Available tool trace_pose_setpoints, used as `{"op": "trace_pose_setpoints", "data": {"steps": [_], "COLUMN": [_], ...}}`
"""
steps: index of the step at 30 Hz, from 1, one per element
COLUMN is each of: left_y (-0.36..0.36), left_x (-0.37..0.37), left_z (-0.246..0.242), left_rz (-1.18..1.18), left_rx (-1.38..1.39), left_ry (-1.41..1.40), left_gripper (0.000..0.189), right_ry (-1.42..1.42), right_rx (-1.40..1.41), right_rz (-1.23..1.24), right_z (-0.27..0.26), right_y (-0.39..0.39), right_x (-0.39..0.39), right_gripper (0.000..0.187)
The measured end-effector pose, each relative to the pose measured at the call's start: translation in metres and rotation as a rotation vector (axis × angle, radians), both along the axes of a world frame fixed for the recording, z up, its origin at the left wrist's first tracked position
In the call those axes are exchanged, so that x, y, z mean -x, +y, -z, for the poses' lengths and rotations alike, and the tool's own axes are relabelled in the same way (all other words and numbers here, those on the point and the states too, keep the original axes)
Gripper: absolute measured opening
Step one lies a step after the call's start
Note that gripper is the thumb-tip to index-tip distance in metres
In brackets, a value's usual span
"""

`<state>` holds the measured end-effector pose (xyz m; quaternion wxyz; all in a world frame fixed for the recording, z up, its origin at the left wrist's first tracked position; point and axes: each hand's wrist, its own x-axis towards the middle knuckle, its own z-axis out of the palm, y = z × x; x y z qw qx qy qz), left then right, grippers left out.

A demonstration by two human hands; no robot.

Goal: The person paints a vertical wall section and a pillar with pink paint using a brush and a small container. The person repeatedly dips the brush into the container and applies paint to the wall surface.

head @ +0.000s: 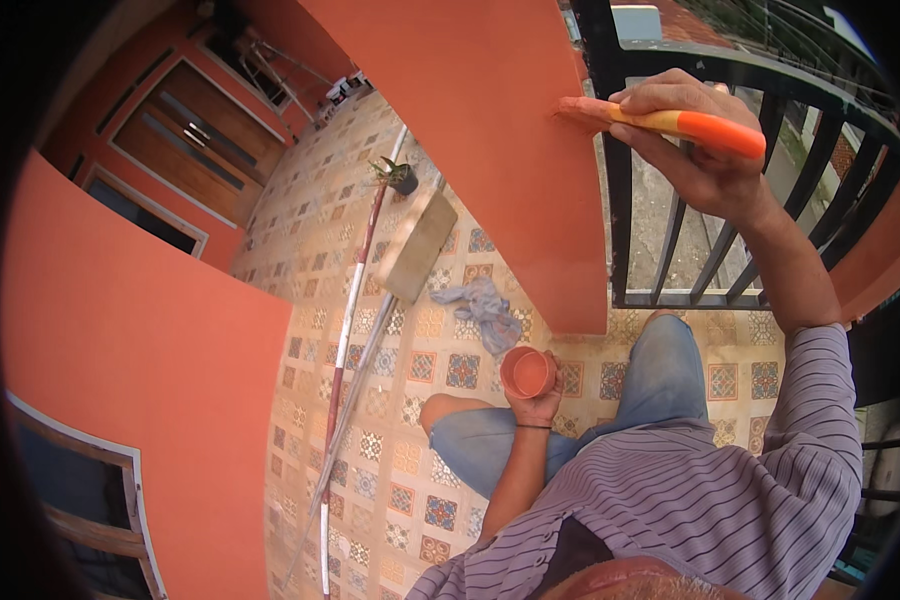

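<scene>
My right hand (701, 142) grips a paintbrush (649, 124) with a yellow and orange handle. Its bristles, coated in orange-red paint, touch the orange wall pillar (525, 172) close to the edge beside the black metal railing (619, 187). Lower down, over my bent leg, my left hand (536, 405) holds a small round cup (526, 373) that is smeared with the same orange-red paint. How much paint the cup contains I cannot tell.
On the patterned tile floor (441, 512) lie a crumpled grey cloth (486, 311), a long red-and-white pole (352, 300) and a grey pole (352, 382). A rectangular block (418, 244) and a potted plant (401, 178) stand beyond. Farther back are a ladder (281, 82), several buckets (337, 94) and wooden doors (195, 131).
</scene>
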<state>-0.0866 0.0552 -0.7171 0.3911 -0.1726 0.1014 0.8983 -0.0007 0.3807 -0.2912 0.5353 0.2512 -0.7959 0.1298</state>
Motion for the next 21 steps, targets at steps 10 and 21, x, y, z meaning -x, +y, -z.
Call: {"op": "trace_pose_setpoints", "data": {"steps": [10, 21], "left_y": [-0.004, -0.001], "left_x": [0.0, 0.003], "left_z": [0.002, -0.002], "left_rz": [-0.026, -0.022], "left_rx": [-0.043, -0.084], "left_ry": [-0.036, 0.008], "left_gripper": [0.06, 0.061], "right_ry": [0.055, -0.047], "right_rx": [0.23, 0.198], "right_rz": [-0.302, -0.311], "right_z": [-0.006, -0.128], "right_y": [-0.011, 0.012], "right_x": [-0.005, 0.028], "right_gripper": [0.02, 0.026]}}
